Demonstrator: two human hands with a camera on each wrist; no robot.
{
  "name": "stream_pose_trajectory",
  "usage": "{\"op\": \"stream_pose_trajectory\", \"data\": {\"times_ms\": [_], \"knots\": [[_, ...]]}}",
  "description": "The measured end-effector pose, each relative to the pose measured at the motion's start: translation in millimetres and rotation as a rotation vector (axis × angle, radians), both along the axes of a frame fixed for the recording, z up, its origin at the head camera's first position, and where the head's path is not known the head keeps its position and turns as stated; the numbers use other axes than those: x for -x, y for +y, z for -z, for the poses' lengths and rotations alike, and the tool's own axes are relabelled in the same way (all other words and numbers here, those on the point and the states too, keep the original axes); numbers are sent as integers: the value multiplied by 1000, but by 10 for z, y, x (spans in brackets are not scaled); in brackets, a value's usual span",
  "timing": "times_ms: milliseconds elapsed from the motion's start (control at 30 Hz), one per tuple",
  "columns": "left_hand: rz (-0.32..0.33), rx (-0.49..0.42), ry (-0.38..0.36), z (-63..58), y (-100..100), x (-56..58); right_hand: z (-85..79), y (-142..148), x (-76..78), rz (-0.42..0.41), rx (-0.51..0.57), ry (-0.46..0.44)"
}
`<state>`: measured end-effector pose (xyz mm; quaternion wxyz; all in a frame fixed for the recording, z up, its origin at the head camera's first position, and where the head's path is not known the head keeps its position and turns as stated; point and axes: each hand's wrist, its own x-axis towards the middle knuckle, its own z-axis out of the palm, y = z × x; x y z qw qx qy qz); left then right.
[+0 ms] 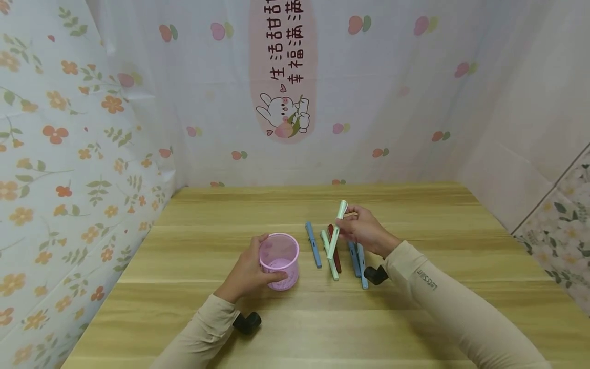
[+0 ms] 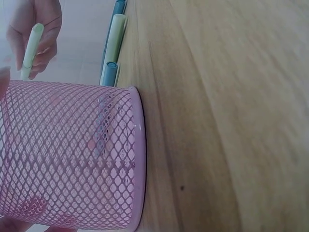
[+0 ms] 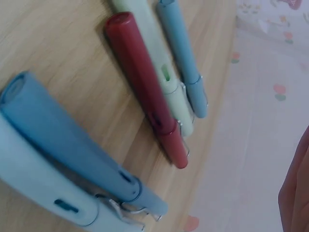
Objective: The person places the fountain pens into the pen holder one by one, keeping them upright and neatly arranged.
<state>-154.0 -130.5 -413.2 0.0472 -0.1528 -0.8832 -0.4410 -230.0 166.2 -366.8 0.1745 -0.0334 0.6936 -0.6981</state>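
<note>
Our left hand (image 1: 251, 267) is gripping the pink mesh cup (image 1: 290, 269), which is standing upright on the wooden table (image 1: 392, 328); our right hand (image 1: 366, 230) is pinching a pale green pen (image 1: 334, 243) in the air; near the cup we are seeing a blue pen (image 1: 313, 245), a second green pen (image 3: 154, 53) and a red pen (image 3: 142, 79); another blue pen (image 3: 72, 135) and a light blue pen (image 3: 36, 171) are lying together.

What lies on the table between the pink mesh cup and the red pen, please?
In the head view, a blue pen, nearer the pink mesh cup, and a pale green pen, nearer the red pen, lie there.
</note>
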Motion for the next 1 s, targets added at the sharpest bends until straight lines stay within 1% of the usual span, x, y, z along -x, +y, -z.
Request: {"op": "stream_pose_trajectory", "data": {"times_ms": [100,300,500,733,867,1000], "knots": [[2,1,-7,-11,8,9,-34,-26,6,3,11,-2],[17,-2,14,-29,24,31,-87,-111,-5,23,43,36],[8,-12,-7,-26,5,2,-98,-243,-40,29,76,44],[7,-17,-4,-21,8,0,-138,-355,-70,56,78,56],[10,0,2,-14,0,8,-162,-420,-89,55,123,56],[14,0,-7,-23,-2,5,-180,-490,-102,85,179,50]]}}
